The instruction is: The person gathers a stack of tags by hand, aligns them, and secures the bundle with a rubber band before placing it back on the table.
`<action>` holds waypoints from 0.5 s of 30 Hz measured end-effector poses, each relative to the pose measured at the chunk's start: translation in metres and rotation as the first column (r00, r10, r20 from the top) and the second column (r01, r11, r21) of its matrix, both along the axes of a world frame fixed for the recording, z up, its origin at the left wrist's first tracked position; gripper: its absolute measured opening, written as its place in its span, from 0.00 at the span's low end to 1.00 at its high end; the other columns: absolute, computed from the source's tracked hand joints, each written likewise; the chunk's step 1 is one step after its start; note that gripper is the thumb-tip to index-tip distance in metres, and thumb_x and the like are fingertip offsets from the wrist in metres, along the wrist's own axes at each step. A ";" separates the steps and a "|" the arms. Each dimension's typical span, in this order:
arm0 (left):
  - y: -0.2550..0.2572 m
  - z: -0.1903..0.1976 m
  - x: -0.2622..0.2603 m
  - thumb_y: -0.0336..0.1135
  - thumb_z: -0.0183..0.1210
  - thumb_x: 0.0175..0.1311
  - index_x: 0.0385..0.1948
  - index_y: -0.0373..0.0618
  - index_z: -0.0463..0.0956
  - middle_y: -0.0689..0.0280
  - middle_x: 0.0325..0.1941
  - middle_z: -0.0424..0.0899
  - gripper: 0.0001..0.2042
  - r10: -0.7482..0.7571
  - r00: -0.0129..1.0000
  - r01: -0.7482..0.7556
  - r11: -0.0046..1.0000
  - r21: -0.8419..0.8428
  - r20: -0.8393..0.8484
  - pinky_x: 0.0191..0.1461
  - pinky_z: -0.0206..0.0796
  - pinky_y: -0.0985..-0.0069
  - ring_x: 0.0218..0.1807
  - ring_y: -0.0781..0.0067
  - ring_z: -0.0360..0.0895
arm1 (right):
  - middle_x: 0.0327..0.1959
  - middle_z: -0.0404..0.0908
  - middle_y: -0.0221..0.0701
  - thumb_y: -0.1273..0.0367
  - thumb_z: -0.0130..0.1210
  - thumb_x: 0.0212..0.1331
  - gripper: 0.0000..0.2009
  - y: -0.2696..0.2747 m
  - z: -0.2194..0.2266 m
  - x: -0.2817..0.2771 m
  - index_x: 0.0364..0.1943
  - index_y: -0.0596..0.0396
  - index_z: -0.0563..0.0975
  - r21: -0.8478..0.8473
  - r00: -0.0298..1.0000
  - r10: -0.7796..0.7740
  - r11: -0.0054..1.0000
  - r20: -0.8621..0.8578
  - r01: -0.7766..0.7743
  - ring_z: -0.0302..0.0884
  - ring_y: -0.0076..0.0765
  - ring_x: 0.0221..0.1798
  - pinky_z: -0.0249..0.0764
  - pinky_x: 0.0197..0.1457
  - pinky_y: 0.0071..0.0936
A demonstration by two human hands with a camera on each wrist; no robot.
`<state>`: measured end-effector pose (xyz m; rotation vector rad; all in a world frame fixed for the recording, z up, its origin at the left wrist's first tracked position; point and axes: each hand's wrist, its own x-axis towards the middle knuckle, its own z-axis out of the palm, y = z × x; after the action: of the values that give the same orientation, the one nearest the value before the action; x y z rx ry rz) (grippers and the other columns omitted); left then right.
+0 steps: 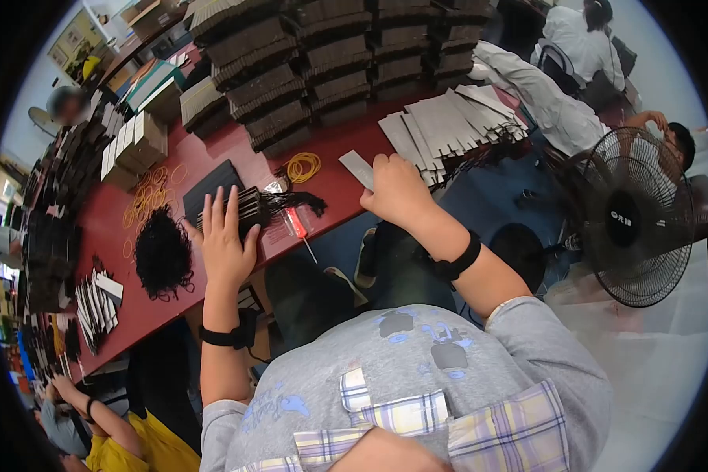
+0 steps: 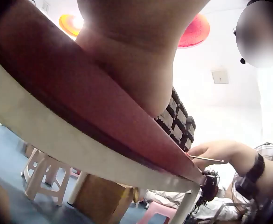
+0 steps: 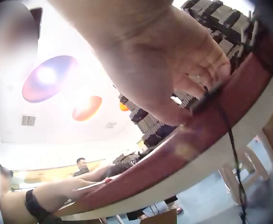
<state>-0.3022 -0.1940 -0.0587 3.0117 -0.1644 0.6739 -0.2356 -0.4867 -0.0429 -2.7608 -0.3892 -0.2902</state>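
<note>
In the head view my left hand [image 1: 226,240] lies with fingers spread over a small stack of dark cards [image 1: 248,208], whose black cords [image 1: 311,203] trail to the right. Behind its fingers is a flat black sheet [image 1: 214,187]. My right hand [image 1: 396,189] pinches a flat grey tag [image 1: 357,168] near the table's front edge. From the right wrist that tag [image 3: 208,99] appears edge-on and dark, with a black cord [image 3: 234,149] hanging down. Between my hands lies a red-handled tool [image 1: 296,223] with a thin metal shaft.
Grey tags with black cords [image 1: 440,126] fan out at the right. Bundled dark stacks [image 1: 338,63] rise at the back. Yellow rubber bands [image 1: 303,167], a black cord heap [image 1: 164,256] and boxes [image 1: 138,145] sit on the red table [image 1: 145,311]. A fan [image 1: 633,216] stands right.
</note>
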 end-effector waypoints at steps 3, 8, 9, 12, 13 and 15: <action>-0.002 0.002 -0.002 0.48 0.58 0.58 0.66 0.52 0.63 0.56 0.72 0.60 0.32 -0.001 0.995 0.000 1.000 0.014 0.102 0.72 0.18 0.39 0.74 0.52 0.51 | 0.32 0.77 0.51 0.66 0.61 0.41 0.16 -0.009 0.004 0.000 0.30 0.67 0.75 0.023 1.000 0.023 0.999 -0.002 -0.023 0.77 0.57 0.38 0.76 0.45 0.43; 0.004 -0.003 -0.005 0.51 0.56 0.59 0.65 0.48 0.63 0.58 0.71 0.60 0.32 -0.036 0.987 0.039 0.999 -0.012 0.153 0.73 0.17 0.42 0.75 0.55 0.51 | 0.34 0.78 0.56 0.65 0.60 0.40 0.21 -0.022 0.043 -0.005 0.36 0.69 0.73 0.146 0.969 -0.087 0.982 -0.232 0.123 0.78 0.60 0.41 0.75 0.47 0.44; 0.004 -0.003 -0.005 0.51 0.56 0.59 0.65 0.47 0.64 0.58 0.71 0.61 0.32 -0.040 0.988 0.042 0.999 -0.008 0.148 0.73 0.17 0.42 0.75 0.55 0.51 | 0.35 0.79 0.58 0.63 0.59 0.42 0.24 -0.032 0.047 0.000 0.40 0.70 0.71 0.167 0.970 -0.095 0.977 -0.224 0.135 0.78 0.63 0.43 0.74 0.48 0.46; 0.002 -0.002 -0.006 0.49 0.57 0.59 0.63 0.46 0.65 0.59 0.68 0.65 0.30 -0.063 0.987 0.066 0.998 -0.015 0.146 0.73 0.18 0.42 0.74 0.54 0.53 | 0.36 0.79 0.56 0.61 0.59 0.44 0.25 -0.062 0.053 0.033 0.41 0.70 0.71 0.187 0.963 -0.253 0.945 -0.095 0.267 0.78 0.62 0.43 0.74 0.50 0.46; 0.002 -0.002 -0.005 0.48 0.57 0.58 0.62 0.46 0.66 0.59 0.67 0.66 0.30 -0.058 0.989 0.061 0.998 -0.017 0.139 0.73 0.19 0.42 0.73 0.54 0.54 | 0.36 0.79 0.56 0.60 0.59 0.45 0.25 -0.074 0.040 0.053 0.42 0.70 0.72 0.153 0.953 -0.301 0.940 -0.039 0.304 0.78 0.62 0.43 0.74 0.50 0.46; 0.003 -0.004 -0.005 0.46 0.58 0.58 0.62 0.46 0.66 0.60 0.66 0.67 0.29 -0.050 0.990 0.054 0.998 -0.024 0.131 0.73 0.21 0.43 0.73 0.55 0.55 | 0.39 0.79 0.55 0.58 0.59 0.46 0.27 -0.092 0.010 0.077 0.44 0.69 0.73 0.026 0.928 -0.371 0.929 0.035 0.370 0.78 0.60 0.45 0.74 0.51 0.45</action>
<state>-0.3070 -0.1913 -0.0624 2.9267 -0.2359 0.8602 -0.1590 -0.5792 -0.0325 -2.7985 0.1331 -0.4375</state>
